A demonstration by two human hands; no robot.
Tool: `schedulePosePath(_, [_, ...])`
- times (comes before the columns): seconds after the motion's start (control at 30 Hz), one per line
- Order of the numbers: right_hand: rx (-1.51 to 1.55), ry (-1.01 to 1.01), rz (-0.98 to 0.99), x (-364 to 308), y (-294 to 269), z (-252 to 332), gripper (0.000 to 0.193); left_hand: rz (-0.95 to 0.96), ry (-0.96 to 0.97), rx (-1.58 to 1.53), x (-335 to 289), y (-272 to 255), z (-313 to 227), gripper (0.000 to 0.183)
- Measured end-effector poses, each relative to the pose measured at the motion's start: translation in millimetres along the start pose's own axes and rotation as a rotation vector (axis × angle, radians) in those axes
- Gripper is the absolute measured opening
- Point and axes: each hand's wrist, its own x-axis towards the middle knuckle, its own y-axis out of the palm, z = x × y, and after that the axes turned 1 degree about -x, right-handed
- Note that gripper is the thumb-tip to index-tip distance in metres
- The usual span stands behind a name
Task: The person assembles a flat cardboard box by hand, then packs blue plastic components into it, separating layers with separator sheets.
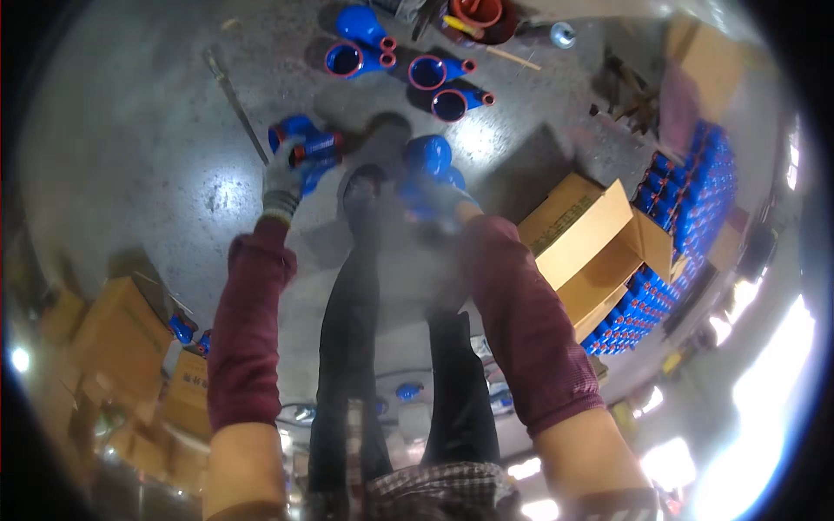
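My left hand [281,184], in a grey glove, is closed round a blue pipe fitting [323,149] with orange-red rims, held above the concrete floor. Across from it, my right hand [447,205] is blurred by motion. Its fingers seem wrapped on another blue pipe fitting [429,158], whose rounded side shows beyond the hand; the exact grip is smeared. Farther off, several blue fittings with red rims lie on the floor, among them a wide-mouthed reducer [427,73] and a second reducer [450,105].
An opened cardboard box [599,282] stands on the right, beside a large stack of blue fittings [695,195]. A long metal bar [234,104] lies at the far left. Ahead is a reddish bucket [478,12]. More cartons [120,343] stand at the lower left.
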Motion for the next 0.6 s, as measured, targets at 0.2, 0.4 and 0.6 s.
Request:
schedulePosePath(0.2, [0.241,0.213,-0.311,73.9,40.7,18.2,0.048,0.090,0.024,0.218,72.4,25.6,-2.2,0.046])
schedulePosePath(0.4, [0.945,0.288,-0.199,106.7,72.8,56.0,0.050,0.052,0.151,0.250,91.3,61.2,-17.3,0.049])
schedulePosePath(0.6, [1.183,0.280,-0.225,115.6,81.4,79.9,0.050,-0.041,0.001,0.573,111.2,96.3,7.2,0.046])
